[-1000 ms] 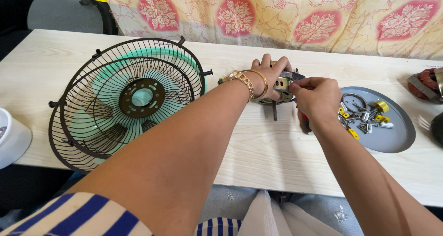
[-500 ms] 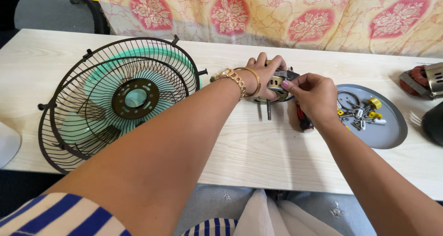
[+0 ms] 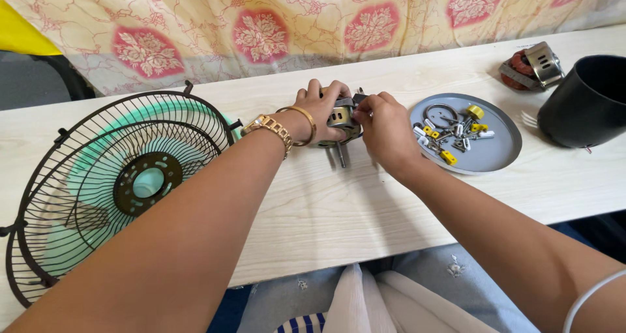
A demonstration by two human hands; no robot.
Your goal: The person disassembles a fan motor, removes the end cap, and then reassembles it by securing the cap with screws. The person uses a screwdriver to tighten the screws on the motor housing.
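Small grey metal motor assembly (image 3: 342, 120) with a short steel shaft pointing toward the viewer, resting low on the pale wood-grain counter (image 3: 339, 209) at mid-width, near the far edge. Metal casing dull silver, a dark part at its upper right. Largely covered: left hand (image 3: 317, 111) wraps its left side, right hand (image 3: 385, 126) pinches its right side. Shaft tip just above the counter surface.

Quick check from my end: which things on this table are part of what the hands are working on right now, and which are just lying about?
In hand:
- small metal motor assembly, held by the left hand and touched by the right hand
- its shaft, pointing toward the person

Lying about:
- fan grille with green blades behind it
- grey tray of small parts
- black cup
- copper-wound motor part
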